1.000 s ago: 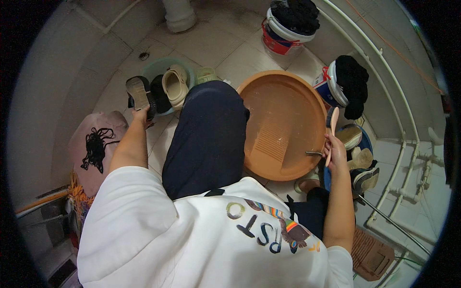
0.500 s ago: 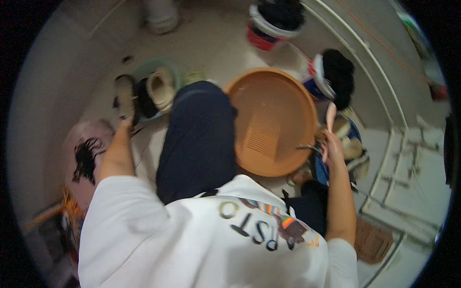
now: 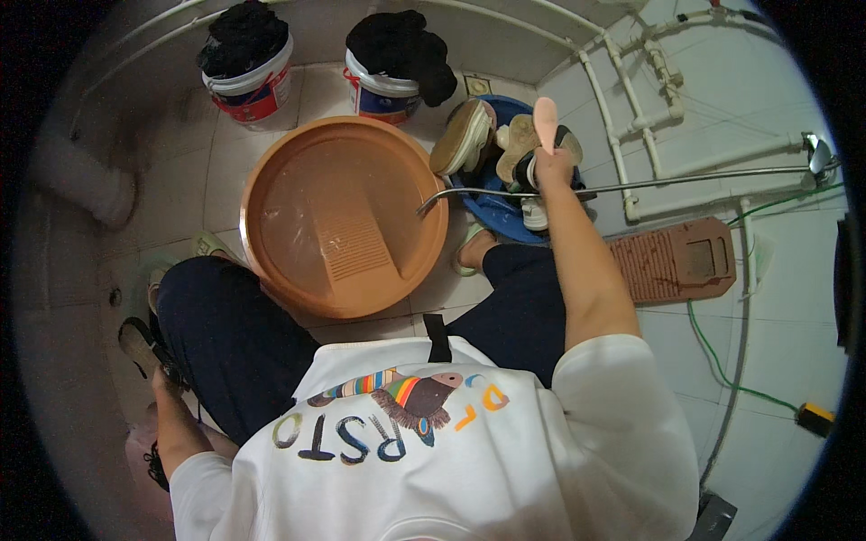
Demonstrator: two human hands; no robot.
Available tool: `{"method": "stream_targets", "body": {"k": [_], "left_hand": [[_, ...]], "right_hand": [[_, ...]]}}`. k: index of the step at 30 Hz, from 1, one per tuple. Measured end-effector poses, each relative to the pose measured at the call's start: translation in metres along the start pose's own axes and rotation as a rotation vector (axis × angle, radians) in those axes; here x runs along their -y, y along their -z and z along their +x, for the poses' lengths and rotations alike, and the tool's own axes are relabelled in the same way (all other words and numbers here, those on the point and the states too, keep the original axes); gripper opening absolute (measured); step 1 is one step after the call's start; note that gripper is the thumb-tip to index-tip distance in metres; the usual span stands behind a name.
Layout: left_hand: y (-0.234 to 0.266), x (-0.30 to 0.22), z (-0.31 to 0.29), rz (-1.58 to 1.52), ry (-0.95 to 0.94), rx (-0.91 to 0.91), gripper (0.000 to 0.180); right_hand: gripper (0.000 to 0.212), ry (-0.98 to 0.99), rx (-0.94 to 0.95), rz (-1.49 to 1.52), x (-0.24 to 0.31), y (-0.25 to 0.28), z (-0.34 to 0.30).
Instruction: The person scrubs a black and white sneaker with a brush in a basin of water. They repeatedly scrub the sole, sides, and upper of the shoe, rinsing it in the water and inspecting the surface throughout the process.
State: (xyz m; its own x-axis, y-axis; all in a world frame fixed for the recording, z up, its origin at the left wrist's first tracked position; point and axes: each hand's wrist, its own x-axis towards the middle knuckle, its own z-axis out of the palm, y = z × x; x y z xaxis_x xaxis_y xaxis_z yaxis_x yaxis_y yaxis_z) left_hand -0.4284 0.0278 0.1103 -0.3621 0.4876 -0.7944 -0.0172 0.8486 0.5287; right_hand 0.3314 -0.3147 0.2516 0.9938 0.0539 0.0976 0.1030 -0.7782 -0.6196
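Low on the left, my left hand is closed on a dark shoe with a pale sole, beside my left knee. To the right, my right hand grips a pink brush whose rounded end points up; its bristles are not visible. Under that hand a blue basin holds several shoes. In front of me a round orange-brown tub contains water and has a ridged washboard on its floor. A thin metal spout crosses at my right wrist, its tip over the tub's rim.
Two buckets heaped with black material stand behind the tub. White pipes run along the right wall. A brown washboard lies at right, near a green cord and a yellow-black box.
The view has swung to the right, so the tub and buckets appear further left. Both hands keep hold of the shoe and the brush; the shoe now sits lower, by my knee.
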Motion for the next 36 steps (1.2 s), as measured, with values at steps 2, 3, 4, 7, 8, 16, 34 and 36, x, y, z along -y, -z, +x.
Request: {"method": "stream_targets", "body": {"k": [2,3,4,7,8,16,34,36], "left_hand": [[0.046,0.000,0.085,-0.048,-0.099,-0.058,0.056],[0.068,-0.006,0.110,-0.068,-0.148,-0.095,0.055],[0.038,-0.007,0.094,-0.166,-0.100,-0.174,0.059],[0.000,-0.033,0.051,-0.039,-0.213,-0.184,0.062],[-0.017,-0.049,0.019,0.017,-0.284,-0.217,0.063],[-0.097,-0.182,-0.140,-0.039,-1.167,0.330,0.057],[-0.310,-0.080,-0.319,0.261,-0.715,0.965,0.035],[-0.317,-0.082,-0.309,0.263,-0.690,0.959,0.035]], "right_hand": [[0.044,-0.006,0.011,-0.236,-0.019,0.003,0.021],[0.055,-0.104,-0.015,-0.327,-0.011,0.002,0.015],[0.058,-0.127,-0.047,-0.395,-0.015,0.016,0.020],[0.069,-0.131,-0.030,-0.485,-0.051,0.015,0.061],[0.073,-0.126,-0.004,-0.498,-0.063,0.006,0.073],[0.087,-0.380,0.288,-0.363,-0.037,-0.038,0.089],[0.089,-0.176,0.198,0.320,0.008,-0.002,0.040],[0.088,0.007,0.367,0.178,0.043,0.014,0.006]]}}
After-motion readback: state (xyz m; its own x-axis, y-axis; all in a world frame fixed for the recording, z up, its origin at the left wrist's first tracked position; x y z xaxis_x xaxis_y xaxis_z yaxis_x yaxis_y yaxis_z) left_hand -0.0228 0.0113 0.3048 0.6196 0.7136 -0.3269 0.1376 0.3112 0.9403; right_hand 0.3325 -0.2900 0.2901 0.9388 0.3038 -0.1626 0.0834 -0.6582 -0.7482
